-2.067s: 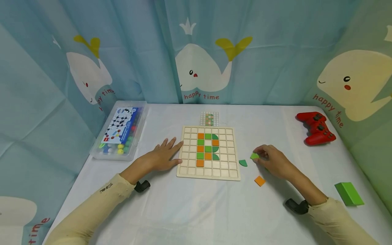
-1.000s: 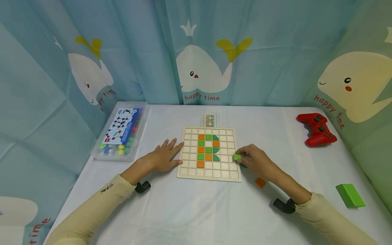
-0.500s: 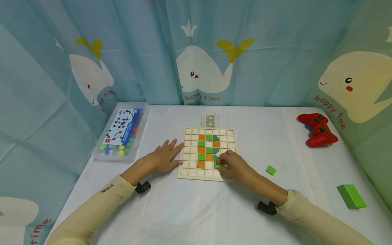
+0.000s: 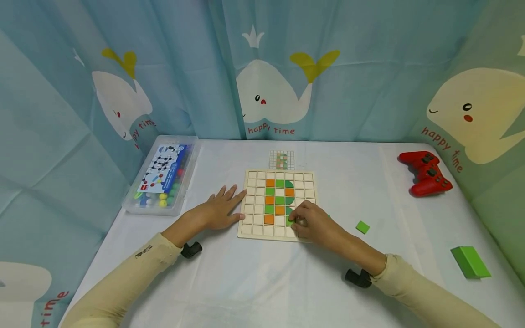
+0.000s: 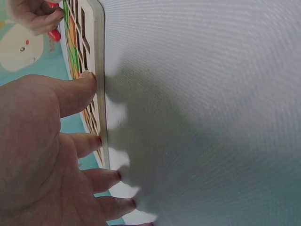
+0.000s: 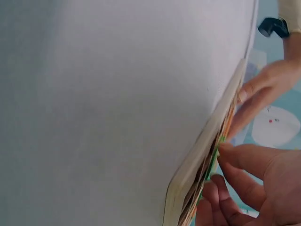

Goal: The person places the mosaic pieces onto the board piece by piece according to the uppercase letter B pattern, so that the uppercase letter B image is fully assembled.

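Observation:
A wooden grid board (image 4: 254, 231) lies mid-table, bearing orange squares, green squares and dark green quarter-circle tiles. My left hand (image 4: 217, 211) lies spread at its left edge. In the left wrist view the thumb (image 5: 80, 92) and index finger touch the rim. Over the board's lower right, my right hand (image 4: 313, 223) pinches a light green square tile (image 4: 290, 222) at a cell just below the lowest quarter-circle. Thumb and fingertips are at the board's surface in the right wrist view, but the fingers partly cover the tile. Another green square tile (image 4: 362, 227) lies right of the hand.
A pattern card (image 4: 281, 160) lies behind the board. A clear box of coloured balls (image 4: 160, 175) stands at left. At right are a red game controller (image 4: 425, 173) and a green block (image 4: 470, 262). A green sliver (image 4: 329, 216) shows behind my right hand.
My right hand has carried the green square tile leftward from the table onto the board, then lowered it slightly. The forearm now hides the loose orange tile. My left hand has stayed put.

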Demonstrator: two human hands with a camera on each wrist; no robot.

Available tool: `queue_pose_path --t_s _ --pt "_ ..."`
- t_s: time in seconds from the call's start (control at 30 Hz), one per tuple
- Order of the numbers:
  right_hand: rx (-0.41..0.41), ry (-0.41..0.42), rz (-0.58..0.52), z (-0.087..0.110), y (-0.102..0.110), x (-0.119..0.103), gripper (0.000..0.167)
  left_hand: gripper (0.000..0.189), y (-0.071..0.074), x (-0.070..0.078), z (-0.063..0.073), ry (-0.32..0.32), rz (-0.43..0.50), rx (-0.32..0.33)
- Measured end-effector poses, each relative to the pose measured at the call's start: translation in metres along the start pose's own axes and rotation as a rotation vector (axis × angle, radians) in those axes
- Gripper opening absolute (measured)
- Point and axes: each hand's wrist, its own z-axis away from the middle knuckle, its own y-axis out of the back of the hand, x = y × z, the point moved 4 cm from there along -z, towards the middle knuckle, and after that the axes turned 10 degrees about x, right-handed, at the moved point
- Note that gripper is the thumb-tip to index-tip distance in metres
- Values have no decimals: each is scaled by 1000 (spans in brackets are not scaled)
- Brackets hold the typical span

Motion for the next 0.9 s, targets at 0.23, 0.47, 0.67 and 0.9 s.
queue_pose_path --t_s 0.23,0.47,0.67,0.9 --pt "34 -149 -50 9 30 23 19 78 -2 -1 -3 2 -18 -1" --pt "137 -280 19 38 77 64 33 78 -2 -1 -3 13 -19 -8" --pt "87 -411 21 68 93 92 52 78 0 0 -3 21 -29 -11" --pt "70 -418 27 88 91 103 51 78 -1 0 -2 16 -23 -6"
